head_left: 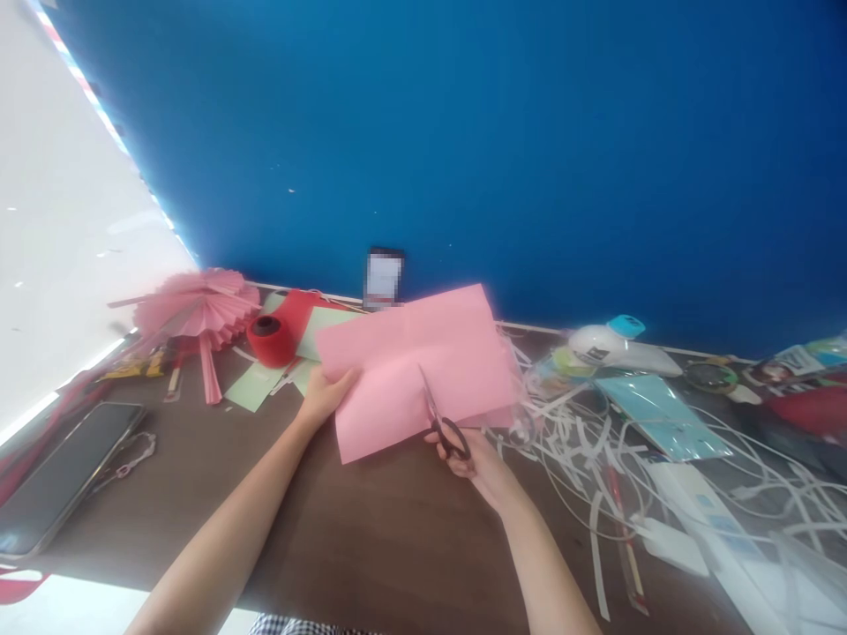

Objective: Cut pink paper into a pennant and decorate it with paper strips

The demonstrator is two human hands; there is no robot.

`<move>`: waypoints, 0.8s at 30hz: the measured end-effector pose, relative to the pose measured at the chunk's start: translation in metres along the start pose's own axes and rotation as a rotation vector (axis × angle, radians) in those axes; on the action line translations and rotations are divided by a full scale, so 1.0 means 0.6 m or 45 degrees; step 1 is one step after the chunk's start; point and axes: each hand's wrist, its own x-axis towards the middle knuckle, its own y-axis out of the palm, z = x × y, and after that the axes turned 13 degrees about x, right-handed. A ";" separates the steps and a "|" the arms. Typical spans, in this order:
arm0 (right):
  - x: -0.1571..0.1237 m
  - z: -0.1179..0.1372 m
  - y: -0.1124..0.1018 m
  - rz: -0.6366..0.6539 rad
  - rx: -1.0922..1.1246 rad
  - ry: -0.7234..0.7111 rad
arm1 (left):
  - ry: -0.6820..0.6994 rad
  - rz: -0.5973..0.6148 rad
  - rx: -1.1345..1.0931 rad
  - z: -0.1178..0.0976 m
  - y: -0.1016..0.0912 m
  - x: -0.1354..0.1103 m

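Observation:
A pink sheet of paper (423,366) is held up over the brown table (344,520). My left hand (324,395) pinches the sheet's left edge. My right hand (473,459) grips dark-handled scissors (442,419), and their blades reach up into the sheet from its lower edge, near the middle. The sheet shows fold creases.
A pink folded paper fan (191,313) and a red thread spool (270,339) lie at the back left, with pale green paper pieces (255,388). A phone (63,472) lies at the left. White paper strips (595,450), a teal packet (662,414) and clutter cover the right side. A blue wall stands behind.

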 end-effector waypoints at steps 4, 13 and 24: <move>-0.002 0.000 0.003 0.040 0.111 -0.046 | 0.007 -0.008 0.010 0.001 0.000 0.001; -0.010 0.007 0.009 0.055 0.253 -0.030 | 0.041 -0.007 0.000 -0.006 -0.003 -0.004; 0.010 -0.009 -0.008 -0.002 0.313 -0.043 | -0.016 -0.039 -0.039 -0.008 -0.005 -0.004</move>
